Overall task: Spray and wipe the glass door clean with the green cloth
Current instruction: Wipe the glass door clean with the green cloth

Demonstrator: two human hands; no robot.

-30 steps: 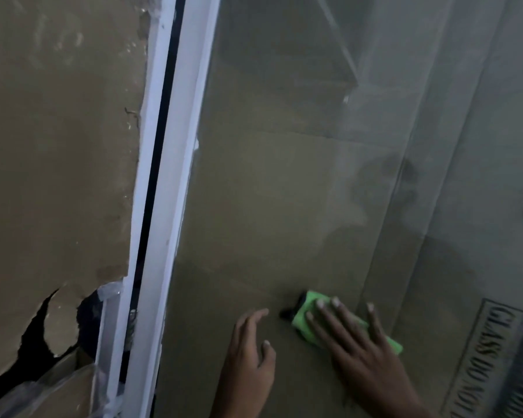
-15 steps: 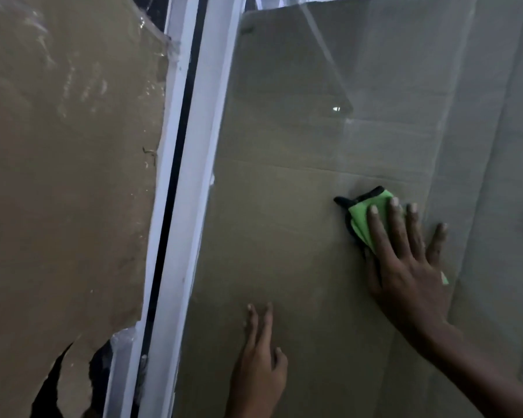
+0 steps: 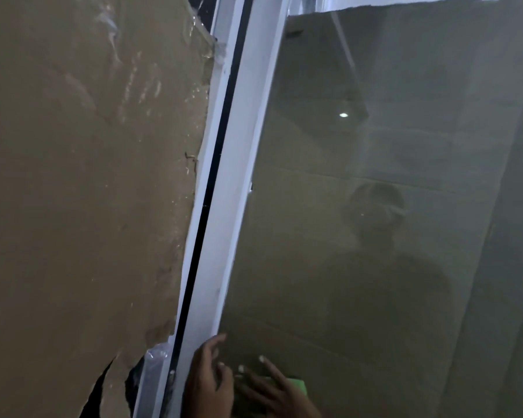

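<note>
Head view: looks at a tall pane in dim light, with both hands low in the picture near the bottom edge.
Glass door: the large clear glass door [image 3: 360, 206] fills the right half, with brown cardboard sheeting behind it and a faint reflection of a person in it.
Frame: a white upright door frame [image 3: 242, 164] runs slantwise from top centre down to the bottom, just left of the pane.
Right hand: the right hand [image 3: 280, 393] lies flat on the glass, fingers straight and spread, pointing up and to the left.
Green cloth: the bright green folded cloth [image 3: 299, 385] sits under the right hand's palm side; only a small corner shows just right of the fingers, pressed between hand and glass.
Grip on cloth: no fingers curl round it; the straight fingers press it against the pane.
Left hand: the left hand [image 3: 209, 378] is at the pane's left edge beside the white frame, fingers loosely bent and holding nothing; its fingertips seem to touch the glass, though blur makes this hard to confirm.
Hands together: the two hands are just beside each other, the right fingertips near the left hand's knuckles.
Left side: a torn brown paper covering [image 3: 88, 191] with clear tape at its edge covers the panel left of the frame.
</note>
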